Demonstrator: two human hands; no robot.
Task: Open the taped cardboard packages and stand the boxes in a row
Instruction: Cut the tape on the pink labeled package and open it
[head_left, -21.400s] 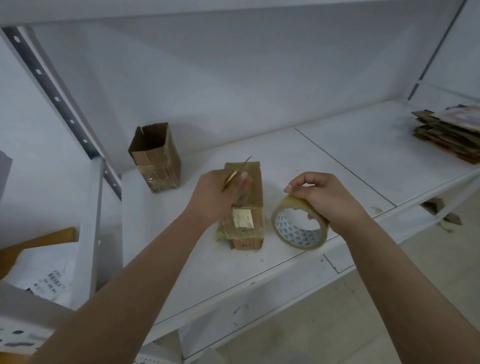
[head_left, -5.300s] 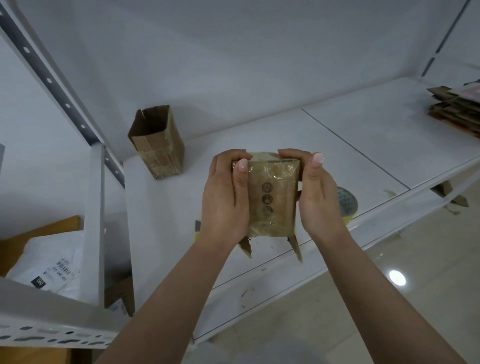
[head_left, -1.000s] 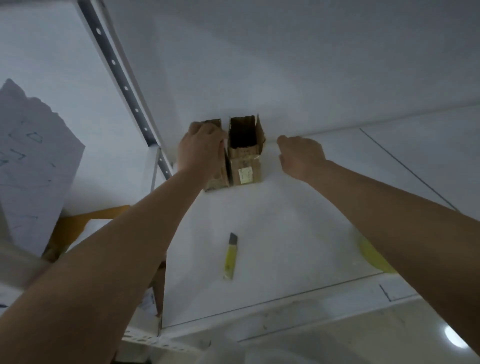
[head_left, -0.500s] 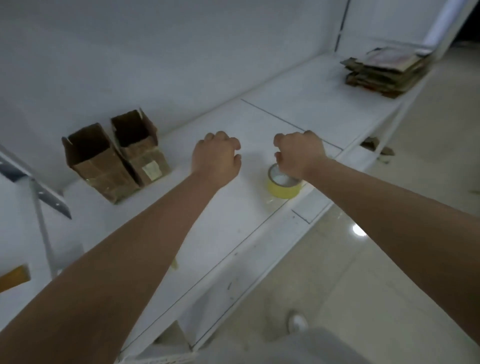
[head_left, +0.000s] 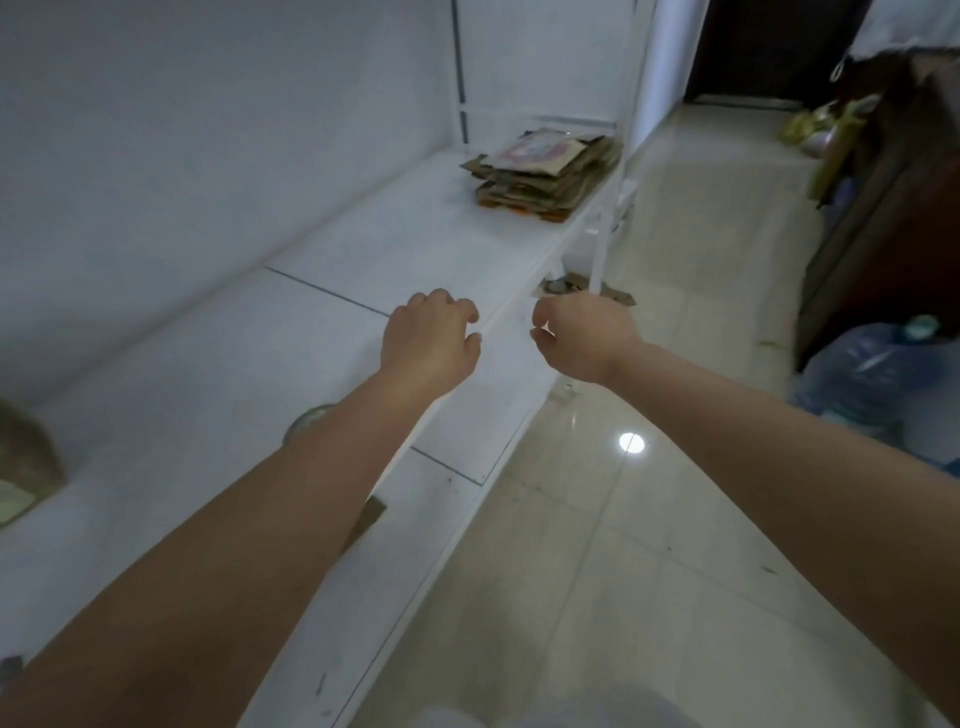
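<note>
A pile of flattened, taped cardboard packages (head_left: 545, 174) lies at the far right end of the white shelf (head_left: 218, 395). My left hand (head_left: 428, 338) hovers over the middle of the shelf, fingers loosely curled, holding nothing. My right hand (head_left: 584, 338) hangs just past the shelf's front edge, also loosely curled and holding nothing. Both hands are well short of the pile. One opened brown box (head_left: 23, 462) shows blurred at the left edge. The tape roll (head_left: 306, 418) is mostly hidden behind my left forearm.
A white upright post (head_left: 605, 228) stands at the shelf's front right corner. Cardboard scraps (head_left: 566, 286) lie below the shelf there. A large blue water bottle (head_left: 883, 384) and dark wooden furniture (head_left: 883, 208) stand across the tiled floor (head_left: 623, 545) on the right.
My view has swung right along the shelf. The two opened boxes have slid to the left edge, and the cardboard pile is nearer. Both hands moved right, still holding nothing.
</note>
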